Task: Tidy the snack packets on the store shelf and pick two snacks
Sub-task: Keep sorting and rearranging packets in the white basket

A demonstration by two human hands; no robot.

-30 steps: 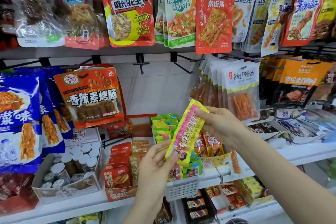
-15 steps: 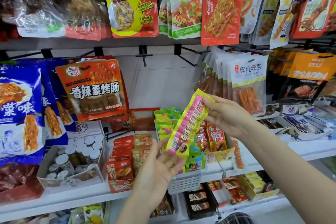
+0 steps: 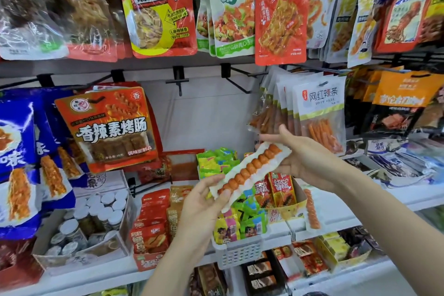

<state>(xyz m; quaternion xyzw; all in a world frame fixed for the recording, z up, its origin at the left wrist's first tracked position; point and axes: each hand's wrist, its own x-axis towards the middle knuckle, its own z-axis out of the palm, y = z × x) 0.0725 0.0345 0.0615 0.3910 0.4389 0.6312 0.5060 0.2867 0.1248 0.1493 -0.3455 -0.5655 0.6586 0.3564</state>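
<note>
Now the long white packet of orange sausage beads (image 3: 249, 170) shows its clear side, flipped from its yellow front; left hand (image 3: 204, 202) and right hand (image 3: 305, 158) each grasp an end above the white slotted basket (image 3: 237, 251), suggesting inspection before selection.

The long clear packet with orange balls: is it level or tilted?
Tilted. The long clear packet with orange balls rises from the left hand toward the right hand.
</note>
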